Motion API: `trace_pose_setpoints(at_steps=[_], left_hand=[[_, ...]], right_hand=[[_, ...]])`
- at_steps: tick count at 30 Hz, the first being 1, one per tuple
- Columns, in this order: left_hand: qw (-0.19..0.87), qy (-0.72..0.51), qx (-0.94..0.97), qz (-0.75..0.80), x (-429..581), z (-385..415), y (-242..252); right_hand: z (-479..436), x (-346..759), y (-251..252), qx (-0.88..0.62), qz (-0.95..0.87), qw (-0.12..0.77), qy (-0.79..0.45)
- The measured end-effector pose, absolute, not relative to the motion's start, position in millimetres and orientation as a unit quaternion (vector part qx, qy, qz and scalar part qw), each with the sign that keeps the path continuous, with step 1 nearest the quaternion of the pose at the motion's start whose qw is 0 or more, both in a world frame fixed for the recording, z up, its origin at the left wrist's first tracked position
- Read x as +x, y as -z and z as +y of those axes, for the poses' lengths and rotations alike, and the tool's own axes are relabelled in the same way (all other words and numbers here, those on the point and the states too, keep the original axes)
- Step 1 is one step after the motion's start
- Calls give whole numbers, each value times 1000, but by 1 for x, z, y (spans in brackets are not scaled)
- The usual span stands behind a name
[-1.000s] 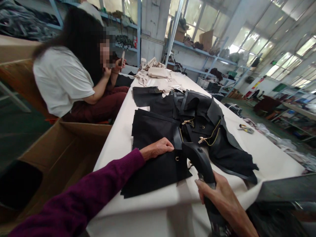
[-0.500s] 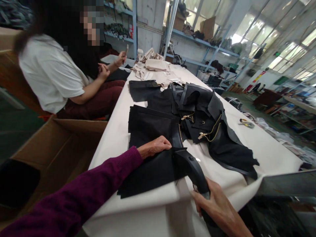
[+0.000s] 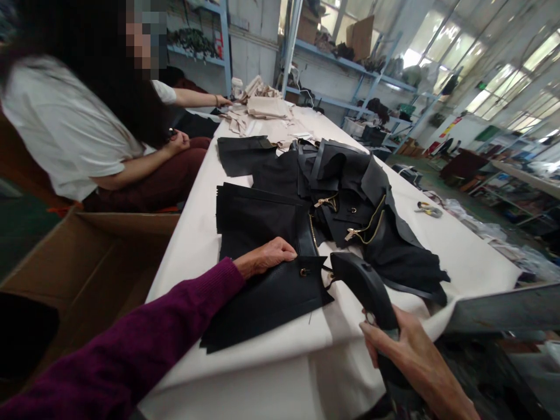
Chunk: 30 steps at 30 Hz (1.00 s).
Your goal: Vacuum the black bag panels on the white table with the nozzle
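My left hand (image 3: 273, 254) is closed in a pinch at the edge of a black leather-like piece (image 3: 258, 297) lying on the table. A small gold fitting (image 3: 305, 272) shows on that piece, right of my fingers. My right hand (image 3: 400, 338) wraps round the handle of a black handheld tool with a curved body (image 3: 365, 280); its exact kind is unclear. The tool's nose is just right of the piece's corner, apart from the gold fitting. Beyond my left hand lies another black panel (image 3: 258, 213) with a gold zipper (image 3: 313, 232) along its side.
More black pieces (image 3: 345, 169) with gold zippers are heaped farther up the white-covered table (image 3: 472, 251). Beige pieces (image 3: 269, 108) lie at the far end. Pliers (image 3: 429, 210) rest at right. A co-worker (image 3: 74, 128) sits left, behind an open cardboard box (image 3: 118, 262).
My right hand has drawn the tool rightward off the black piece, baring the gold fitting. My left hand keeps its pinch. The co-worker's arm now stretches to the beige pieces.
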<state>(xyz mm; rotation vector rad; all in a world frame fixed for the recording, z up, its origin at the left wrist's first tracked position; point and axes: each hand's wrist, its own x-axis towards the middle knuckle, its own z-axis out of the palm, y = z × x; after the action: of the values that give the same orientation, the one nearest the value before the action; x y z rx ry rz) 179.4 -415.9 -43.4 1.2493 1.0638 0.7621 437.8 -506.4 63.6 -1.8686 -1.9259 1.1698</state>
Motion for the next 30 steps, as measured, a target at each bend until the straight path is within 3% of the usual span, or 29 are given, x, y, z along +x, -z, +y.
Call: trace_pose_setpoints(at_steps=[6,10,15,18,23,30], left_hand=[[534,-290,628,485,178,-415,47],[395,-269,708,520,182,-425,35],[182,-259,779,542,195,-483,6],[57,-164,849,500,195,-521,8],[97,-55,862,494,185,-542,39],[217,-144,817,515,194,-524,37]], right_hand=[[-494,420,-48,-597,-661,131,-435],[-488,428,-57,-620,-659,187,-381],[-523,461,-67,-652,-648,130,-372],[-549,479,-56,-658,-649,86,-372],[-571,488,-39,-663,-645,78,-373],[-582,490,-40,-644,-653,111,-383]])
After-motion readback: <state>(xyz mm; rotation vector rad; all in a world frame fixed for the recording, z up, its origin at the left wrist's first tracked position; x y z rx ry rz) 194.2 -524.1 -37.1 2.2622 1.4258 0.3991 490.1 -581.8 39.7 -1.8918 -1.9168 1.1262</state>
